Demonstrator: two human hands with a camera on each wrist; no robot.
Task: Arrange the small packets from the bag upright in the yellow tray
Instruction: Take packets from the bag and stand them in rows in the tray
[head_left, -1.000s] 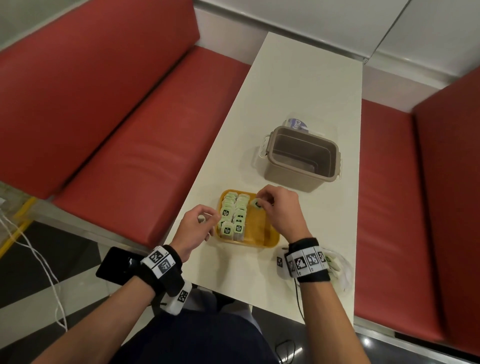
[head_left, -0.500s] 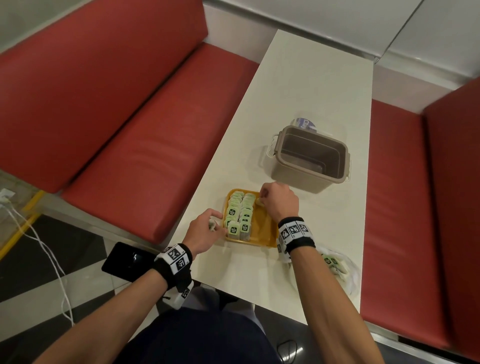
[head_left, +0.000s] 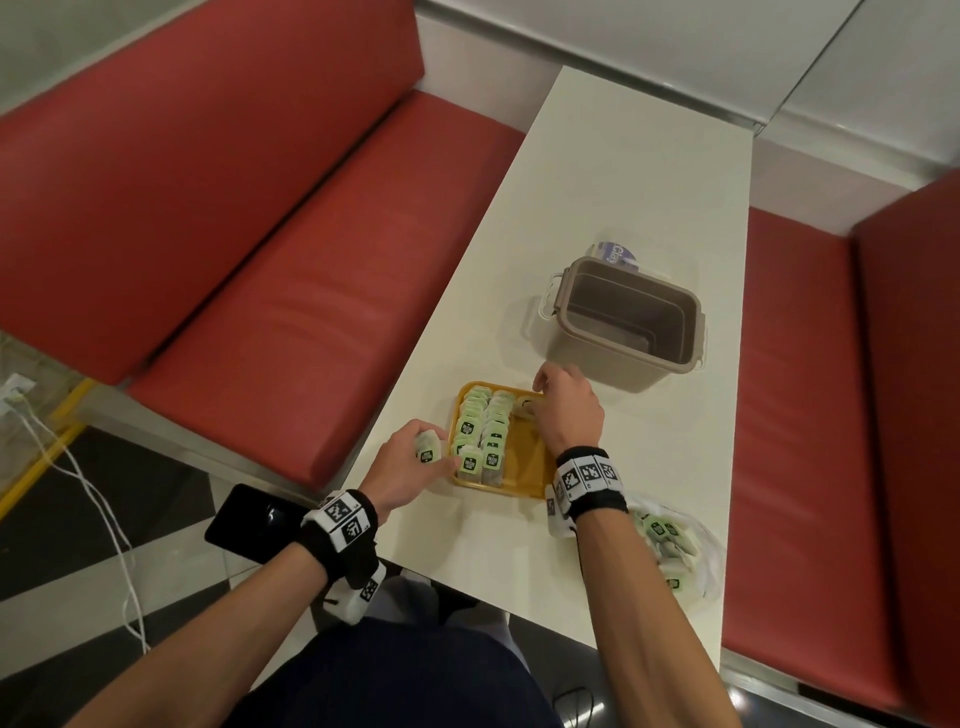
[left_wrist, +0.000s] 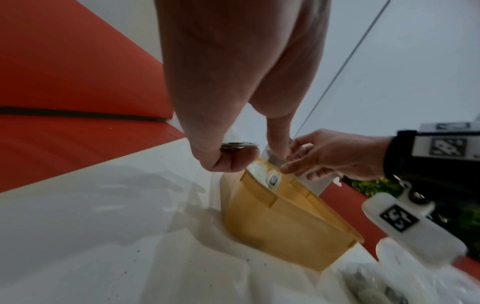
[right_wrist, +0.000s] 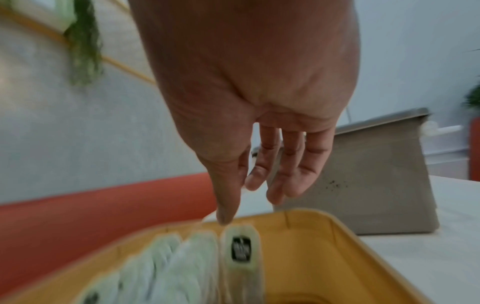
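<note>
Head view, tray: yellow tray (head_left: 524, 486) sits low centre of frame on the white tabletop (head_left: 613, 171); two rows of green packets (head_left: 480, 434) stand upright along its left side, rows running away from the person.
Head view, right hand: right hand (head_left: 569, 408) is over the tray's far end, setting a packet (head_left: 525, 407) that starts a third row.
Head view, left hand: left hand (head_left: 410, 460) is just left of the tray, fingers curled round a spare packet (head_left: 427, 451).
Head view, bag: clear bag (head_left: 675, 551) with more packets lies lower right, partly behind the right forearm.
Head view, other: brown bin (head_left: 623, 322) stands beyond the tray.
Left wrist view: left thumb and fingers (left_wrist: 228, 162) pinch the spare packet, seen edge-on; tray wall below right.
Right wrist view: right fingers (right_wrist: 280, 170) are spread and relaxed; thumb tip appears to touch the top edge of the upright packet (right_wrist: 240, 248), label facing the camera, long axis vertical. Picture blurred.
Step in hand, judged: steady the new packet against the far wall, label facing like its neighbours, before letting go; alone in its row, it may tip.
</note>
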